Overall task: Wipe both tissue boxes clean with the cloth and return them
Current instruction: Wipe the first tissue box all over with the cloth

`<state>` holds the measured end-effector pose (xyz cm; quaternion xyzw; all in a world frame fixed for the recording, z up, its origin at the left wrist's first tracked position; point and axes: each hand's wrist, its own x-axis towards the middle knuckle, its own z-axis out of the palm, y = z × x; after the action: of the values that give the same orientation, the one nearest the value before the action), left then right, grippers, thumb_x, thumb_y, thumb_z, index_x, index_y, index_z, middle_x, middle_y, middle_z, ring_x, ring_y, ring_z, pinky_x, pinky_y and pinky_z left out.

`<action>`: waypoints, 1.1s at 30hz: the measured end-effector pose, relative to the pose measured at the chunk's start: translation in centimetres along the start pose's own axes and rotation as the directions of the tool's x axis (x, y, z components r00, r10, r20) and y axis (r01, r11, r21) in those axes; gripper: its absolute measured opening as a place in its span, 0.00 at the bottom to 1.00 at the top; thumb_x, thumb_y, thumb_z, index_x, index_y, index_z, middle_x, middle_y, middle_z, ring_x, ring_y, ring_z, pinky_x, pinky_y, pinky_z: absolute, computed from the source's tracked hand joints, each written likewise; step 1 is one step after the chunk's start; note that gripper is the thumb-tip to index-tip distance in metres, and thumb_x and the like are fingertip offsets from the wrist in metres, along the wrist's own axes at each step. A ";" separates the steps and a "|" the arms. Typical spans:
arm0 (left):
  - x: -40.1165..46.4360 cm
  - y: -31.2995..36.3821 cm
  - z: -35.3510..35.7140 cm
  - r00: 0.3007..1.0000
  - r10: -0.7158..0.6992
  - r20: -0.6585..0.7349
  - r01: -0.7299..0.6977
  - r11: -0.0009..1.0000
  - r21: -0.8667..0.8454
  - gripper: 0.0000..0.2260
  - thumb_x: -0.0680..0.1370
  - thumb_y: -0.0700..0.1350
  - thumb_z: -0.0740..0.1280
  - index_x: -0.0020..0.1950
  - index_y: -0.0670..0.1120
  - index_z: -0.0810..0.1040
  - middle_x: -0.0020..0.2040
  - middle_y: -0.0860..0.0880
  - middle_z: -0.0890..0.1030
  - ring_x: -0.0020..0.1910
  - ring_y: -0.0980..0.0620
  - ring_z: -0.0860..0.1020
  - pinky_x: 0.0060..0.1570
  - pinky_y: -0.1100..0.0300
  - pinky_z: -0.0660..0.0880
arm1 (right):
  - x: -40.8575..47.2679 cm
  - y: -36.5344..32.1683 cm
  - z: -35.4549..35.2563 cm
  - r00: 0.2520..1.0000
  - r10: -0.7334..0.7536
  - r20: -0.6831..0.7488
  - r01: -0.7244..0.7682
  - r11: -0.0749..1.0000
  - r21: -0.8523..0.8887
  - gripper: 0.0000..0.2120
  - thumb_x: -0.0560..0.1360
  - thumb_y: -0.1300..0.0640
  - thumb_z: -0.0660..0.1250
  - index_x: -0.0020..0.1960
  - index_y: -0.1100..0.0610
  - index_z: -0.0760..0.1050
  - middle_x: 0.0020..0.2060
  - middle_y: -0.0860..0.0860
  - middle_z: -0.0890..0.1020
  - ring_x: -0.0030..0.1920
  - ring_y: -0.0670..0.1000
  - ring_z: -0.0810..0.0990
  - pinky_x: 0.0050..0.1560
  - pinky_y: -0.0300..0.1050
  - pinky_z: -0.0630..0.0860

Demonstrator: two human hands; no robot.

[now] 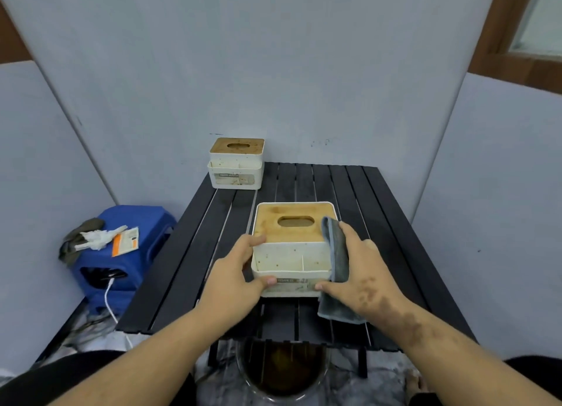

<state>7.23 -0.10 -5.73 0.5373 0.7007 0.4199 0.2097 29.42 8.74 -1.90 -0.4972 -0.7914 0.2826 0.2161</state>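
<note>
A white tissue box with a wooden lid (292,247) stands on the black slatted table (194,253), near its front. My left hand (240,271) grips the box's left side, thumb on the front face. My right hand (362,271) presses a grey cloth (337,253) against the box's right side, thumb on the front face. The box's front compartments carry brown specks. A second, similar tissue box (235,164) stands at the table's far left corner, with stains on its front.
A blue plastic stool (127,247) left of the table holds crumpled tissue, an orange packet and a dark rag. A white cable runs down from it. Below the table's front edge sits a glass bowl of dark liquid (282,372). Grey panels enclose the table.
</note>
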 end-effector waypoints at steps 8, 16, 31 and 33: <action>-0.7 -1.1 -0.3 1.000 0.013 -0.012 -0.013 1.000 0.011 0.30 0.73 0.43 0.79 0.72 0.57 0.71 0.57 0.67 0.77 0.56 0.71 0.74 0.48 0.82 0.68 | 0.4 0.4 -0.2 0.978 -0.092 0.185 0.119 0.983 -0.143 0.49 0.72 0.45 0.74 0.79 0.46 0.44 0.53 0.44 0.70 0.58 0.48 0.67 0.65 0.46 0.67; 0.1 -1.7 -0.3 0.998 0.059 0.007 -0.060 0.998 0.030 0.33 0.73 0.46 0.79 0.74 0.56 0.70 0.65 0.60 0.76 0.64 0.61 0.75 0.61 0.74 0.71 | 4.3 0.2 -4.3 0.943 -0.198 0.269 0.295 0.870 -0.394 0.23 0.80 0.41 0.58 0.73 0.44 0.68 0.54 0.43 0.66 0.51 0.46 0.73 0.56 0.44 0.72; 0.7 -3.0 -0.4 0.967 0.252 0.026 -0.253 0.966 0.051 0.33 0.72 0.47 0.80 0.72 0.61 0.69 0.65 0.65 0.74 0.64 0.60 0.76 0.61 0.70 0.74 | 8.4 -1.2 -4.8 0.865 -0.389 0.317 0.466 0.857 -0.221 0.25 0.64 0.28 0.64 0.55 0.39 0.82 0.46 0.37 0.78 0.48 0.41 0.78 0.51 0.48 0.77; 0.7 -3.2 -0.4 0.960 0.278 0.022 -0.279 0.959 0.050 0.32 0.73 0.50 0.77 0.74 0.61 0.69 0.66 0.63 0.74 0.66 0.58 0.76 0.63 0.66 0.75 | 8.6 -0.7 -4.1 0.846 -0.417 0.332 0.513 0.805 -0.299 0.29 0.64 0.26 0.61 0.58 0.40 0.81 0.47 0.39 0.75 0.48 0.43 0.76 0.50 0.50 0.77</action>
<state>4.87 0.17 -8.00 0.6389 0.6274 0.4227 0.1395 27.98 17.30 2.13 -0.2784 -0.9492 0.1237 0.0781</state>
